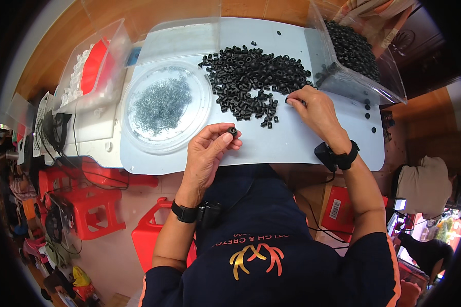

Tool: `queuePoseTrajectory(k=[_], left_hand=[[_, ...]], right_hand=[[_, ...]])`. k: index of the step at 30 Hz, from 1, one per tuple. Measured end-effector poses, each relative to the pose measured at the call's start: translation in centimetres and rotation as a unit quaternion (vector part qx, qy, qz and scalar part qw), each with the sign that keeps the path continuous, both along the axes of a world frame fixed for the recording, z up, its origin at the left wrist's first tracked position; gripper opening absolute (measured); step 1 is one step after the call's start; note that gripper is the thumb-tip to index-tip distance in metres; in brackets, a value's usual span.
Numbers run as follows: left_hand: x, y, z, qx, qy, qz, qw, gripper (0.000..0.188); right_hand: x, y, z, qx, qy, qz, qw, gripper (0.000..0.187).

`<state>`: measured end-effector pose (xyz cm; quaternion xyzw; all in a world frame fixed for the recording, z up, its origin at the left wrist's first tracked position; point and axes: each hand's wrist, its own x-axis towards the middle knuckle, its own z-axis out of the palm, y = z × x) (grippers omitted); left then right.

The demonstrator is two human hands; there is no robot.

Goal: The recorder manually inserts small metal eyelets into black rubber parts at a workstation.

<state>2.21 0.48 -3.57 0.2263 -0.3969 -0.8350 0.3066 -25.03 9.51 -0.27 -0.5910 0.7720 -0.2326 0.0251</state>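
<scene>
One stubby black piece (233, 131) is being handled just above the middle of the surface's (287, 148) near edge, and many more seem left in the loose heap (256, 71) toward the far edge; whether those in the clear bin (351, 86) at the far right corner are done cannot be told. The left hand (208, 150) pinches that piece between thumb and fingers, while the right hand's (316, 110) fingers appear pressed around a second black piece (288, 101) beside the heap. The first looks round and dark, its upturned end hollow.

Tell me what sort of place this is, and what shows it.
Probably a small, home-style workshop for hand work: a heap of small black parts on the pale table, a clear round tray of tiny pieces, and a red plastic stool nearby.
</scene>
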Motion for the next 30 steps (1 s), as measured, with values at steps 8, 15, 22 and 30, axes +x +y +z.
queuePoseTrajectory(k=[8, 15, 22, 30], left_hand=[[-0.1, 0.2, 0.2, -0.020, -0.007, -0.009, 1.000, 0.024], [-0.5, 0.3, 1.1, -0.032, 0.011, -0.019, 0.999, 0.026], [-1.9, 1.1, 2.8, -0.106, 0.035, -0.011, 0.994, 0.023], [-1.7, 1.2, 3.1, -0.129, 0.059, -0.023, 0.990, 0.024]], right_hand=[[0.4, -1.1, -1.7, -0.016, 0.071, 0.035, 0.997, 0.009], [1.7, -0.6, 0.6, -0.012, -0.307, 0.009, 0.952, 0.019], [5.8, 0.1, 3.1, 0.002, -0.666, 0.035, 0.745, 0.024], [7.9, -0.3, 3.0, -0.043, -0.672, 0.013, 0.739, 0.023]])
